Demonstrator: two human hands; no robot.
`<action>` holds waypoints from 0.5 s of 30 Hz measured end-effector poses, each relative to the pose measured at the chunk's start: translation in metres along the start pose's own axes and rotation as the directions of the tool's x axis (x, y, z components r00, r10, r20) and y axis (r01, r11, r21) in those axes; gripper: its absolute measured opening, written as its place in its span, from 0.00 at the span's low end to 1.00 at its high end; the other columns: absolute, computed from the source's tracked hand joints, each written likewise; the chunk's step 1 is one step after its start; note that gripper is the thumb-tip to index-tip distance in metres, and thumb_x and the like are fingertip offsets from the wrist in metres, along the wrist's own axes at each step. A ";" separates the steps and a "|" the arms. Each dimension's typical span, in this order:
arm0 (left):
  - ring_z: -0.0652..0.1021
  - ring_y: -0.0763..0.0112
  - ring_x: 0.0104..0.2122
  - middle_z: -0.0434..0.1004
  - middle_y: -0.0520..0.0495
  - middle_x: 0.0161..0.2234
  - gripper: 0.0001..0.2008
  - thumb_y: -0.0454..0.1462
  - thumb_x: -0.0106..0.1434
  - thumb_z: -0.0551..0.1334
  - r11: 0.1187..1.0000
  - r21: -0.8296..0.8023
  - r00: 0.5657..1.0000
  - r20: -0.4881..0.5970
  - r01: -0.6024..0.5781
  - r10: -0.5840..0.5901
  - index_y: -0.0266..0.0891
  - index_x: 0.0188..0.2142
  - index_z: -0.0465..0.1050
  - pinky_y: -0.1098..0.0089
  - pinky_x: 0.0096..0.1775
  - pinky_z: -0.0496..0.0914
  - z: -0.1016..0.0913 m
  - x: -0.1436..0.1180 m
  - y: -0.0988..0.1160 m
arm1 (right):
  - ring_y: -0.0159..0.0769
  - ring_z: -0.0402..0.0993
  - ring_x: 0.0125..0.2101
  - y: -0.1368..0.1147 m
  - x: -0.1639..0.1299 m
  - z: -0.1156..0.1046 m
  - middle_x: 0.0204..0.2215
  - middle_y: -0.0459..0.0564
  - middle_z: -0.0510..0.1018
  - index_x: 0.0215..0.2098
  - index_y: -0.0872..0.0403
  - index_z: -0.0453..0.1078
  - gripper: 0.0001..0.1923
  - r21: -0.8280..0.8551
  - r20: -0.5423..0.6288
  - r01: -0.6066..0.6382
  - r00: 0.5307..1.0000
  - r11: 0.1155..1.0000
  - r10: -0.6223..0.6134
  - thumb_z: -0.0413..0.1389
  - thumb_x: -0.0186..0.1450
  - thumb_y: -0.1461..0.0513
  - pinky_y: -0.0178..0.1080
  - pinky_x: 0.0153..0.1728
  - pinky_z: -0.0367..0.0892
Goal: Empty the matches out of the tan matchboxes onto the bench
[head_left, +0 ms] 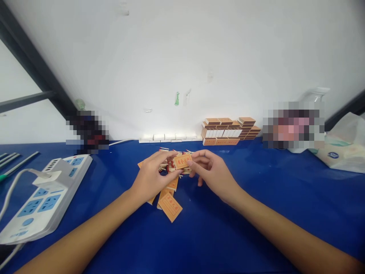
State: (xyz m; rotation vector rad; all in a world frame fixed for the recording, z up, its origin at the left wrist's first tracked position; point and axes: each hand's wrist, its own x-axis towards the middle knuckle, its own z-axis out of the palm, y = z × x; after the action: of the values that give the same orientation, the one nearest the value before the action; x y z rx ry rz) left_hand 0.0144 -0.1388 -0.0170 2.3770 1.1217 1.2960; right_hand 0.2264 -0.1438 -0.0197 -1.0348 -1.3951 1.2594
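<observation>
An orange matchbox (183, 161) with red printing is held up between my hands, over a heap of matches (186, 169) with dark red heads. My right hand (213, 171) pinches its right end between thumb and fingers. My left hand (152, 172) curves around its left end, thumb tip below and index finger above. Several more flat orange matchboxes lie just under and in front of my left hand; the nearest matchbox (170, 207) lies face up on the blue table (216, 232). My left hand partly covers the heap and some boxes.
Stacked matchboxes (221, 141) stand against the wall at the back, beside a row of white trays (165, 137). On the left lie a white power strip (51, 201) with a cable and some metal rods (21, 164). A tissue pack (342, 152) sits at right.
</observation>
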 end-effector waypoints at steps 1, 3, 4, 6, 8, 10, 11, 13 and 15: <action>0.82 0.64 0.44 0.82 0.46 0.47 0.22 0.36 0.61 0.73 1.000 0.010 1.000 -0.002 0.011 -0.011 0.44 0.54 0.76 0.62 0.46 0.77 0.000 0.000 -0.002 | 0.35 0.77 0.28 -0.001 0.000 -0.001 0.34 0.49 0.79 0.44 0.52 0.67 0.22 0.002 0.005 -0.002 1.000 1.000 0.002 0.66 0.62 0.49 0.32 0.15 0.69; 0.81 0.63 0.45 0.82 0.47 0.47 0.21 0.36 0.61 0.72 1.000 0.022 1.000 -0.012 0.013 -0.013 0.44 0.54 0.76 0.62 0.48 0.77 -0.001 0.000 -0.004 | 0.37 0.77 0.30 -0.003 0.000 -0.001 0.34 0.50 0.79 0.44 0.53 0.69 0.21 -0.004 0.046 -0.016 0.999 1.000 0.016 0.65 0.63 0.48 0.32 0.16 0.70; 0.81 0.63 0.46 0.82 0.47 0.48 0.20 0.36 0.62 0.72 1.000 0.023 1.000 -0.015 0.008 -0.008 0.44 0.54 0.77 0.61 0.49 0.77 -0.002 0.000 -0.005 | 0.37 0.77 0.32 -0.004 0.000 -0.001 0.33 0.50 0.78 0.44 0.53 0.70 0.21 -0.009 0.070 -0.027 0.997 1.000 0.027 0.65 0.63 0.48 0.33 0.17 0.71; 0.81 0.62 0.47 0.83 0.47 0.48 0.20 0.37 0.62 0.72 1.000 0.027 1.000 -0.009 0.003 -0.002 0.45 0.54 0.77 0.61 0.50 0.76 -0.003 0.000 -0.006 | 0.38 0.76 0.32 -0.006 -0.001 0.000 0.31 0.50 0.78 0.43 0.53 0.72 0.21 -0.024 0.093 -0.045 0.995 0.999 0.047 0.64 0.63 0.47 0.33 0.18 0.72; 0.82 0.62 0.47 0.83 0.47 0.48 0.21 0.38 0.61 0.73 0.999 0.038 1.000 0.012 0.004 -0.005 0.45 0.54 0.77 0.60 0.49 0.77 -0.003 0.000 -0.006 | 0.37 0.75 0.30 -0.006 -0.001 0.000 0.28 0.49 0.77 0.42 0.54 0.73 0.21 -0.050 0.070 -0.058 0.996 0.997 0.061 0.63 0.64 0.46 0.33 0.18 0.71; 0.83 0.61 0.45 0.84 0.48 0.48 0.22 0.40 0.60 0.74 0.998 0.057 1.000 0.024 0.008 -0.009 0.45 0.54 0.77 0.60 0.47 0.77 -0.002 0.000 -0.006 | 0.34 0.72 0.25 -0.004 0.001 -0.001 0.26 0.48 0.76 0.39 0.54 0.74 0.21 -0.081 0.029 -0.073 0.997 0.994 0.076 0.62 0.64 0.45 0.33 0.18 0.70; 0.83 0.62 0.44 0.84 0.48 0.47 0.22 0.41 0.59 0.75 0.998 0.065 1.000 0.026 0.007 -0.009 0.45 0.53 0.78 0.61 0.46 0.78 -0.002 0.000 -0.007 | 0.32 0.71 0.23 -0.003 0.002 -0.002 0.25 0.47 0.76 0.37 0.54 0.74 0.20 -0.095 0.007 -0.083 0.996 0.992 0.084 0.62 0.64 0.45 0.33 0.17 0.69; 0.83 0.62 0.43 0.85 0.48 0.47 0.21 0.41 0.60 0.74 0.998 0.069 1.000 0.013 0.006 -0.007 0.45 0.52 0.78 0.61 0.46 0.78 -0.002 0.001 -0.008 | 0.30 0.68 0.20 -0.001 0.005 -0.005 0.23 0.47 0.76 0.34 0.54 0.74 0.19 -0.108 -0.046 -0.098 0.995 0.989 0.093 0.62 0.64 0.46 0.32 0.17 0.68; 0.83 0.63 0.43 0.84 0.48 0.47 0.19 0.40 0.62 0.73 0.998 0.068 1.000 -0.005 0.005 -0.004 0.44 0.52 0.79 0.62 0.47 0.78 -0.003 0.002 -0.009 | 0.30 0.68 0.20 -0.001 0.009 -0.010 0.23 0.47 0.75 0.33 0.55 0.74 0.17 -0.111 -0.113 -0.098 0.990 0.989 0.085 0.62 0.64 0.48 0.32 0.17 0.66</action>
State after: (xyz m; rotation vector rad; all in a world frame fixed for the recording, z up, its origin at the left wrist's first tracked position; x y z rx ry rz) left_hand 0.0077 -0.1315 -0.0188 2.4193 1.1902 1.2820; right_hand 0.2347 -0.1328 -0.0172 -1.2410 -1.3635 1.1810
